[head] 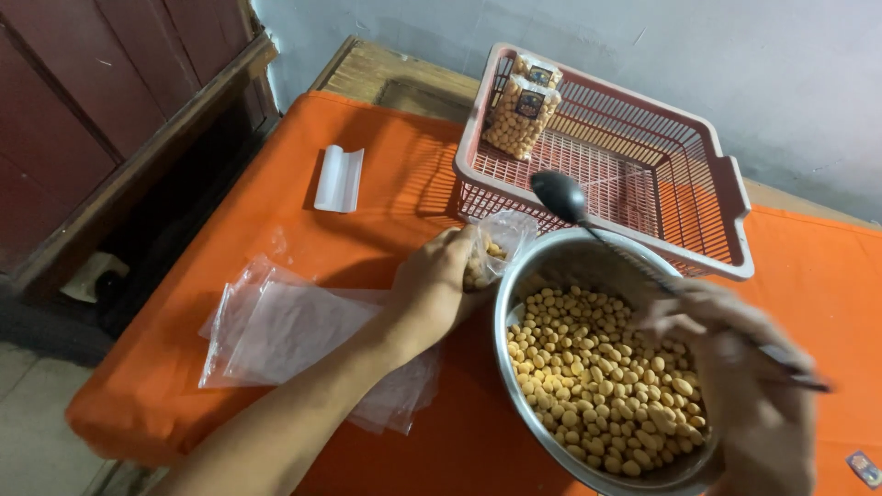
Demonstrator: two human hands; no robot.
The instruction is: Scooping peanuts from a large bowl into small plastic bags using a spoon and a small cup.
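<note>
Two filled clear packets [522,115] of pale round snacks leaned in the far left corner of the pink plastic basket [735,197], each topped by a dark label [530,103] with a light centre. Just in front of the basket's near left corner, the left hand [432,289] gripped a small clear bag [496,246], partly filled. Farther left of the basket lay a stack of empty clear bags [285,331], and a white folded strip [339,178] beyond them.

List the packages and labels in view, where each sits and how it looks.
Two filled bags: far-left corner of the pink basket, clear, pale round snacks, dark labels on top.
Open bag: in the left hand, clear, partly filled.
Empty bags: flat clear stack on the orange cloth.
</note>
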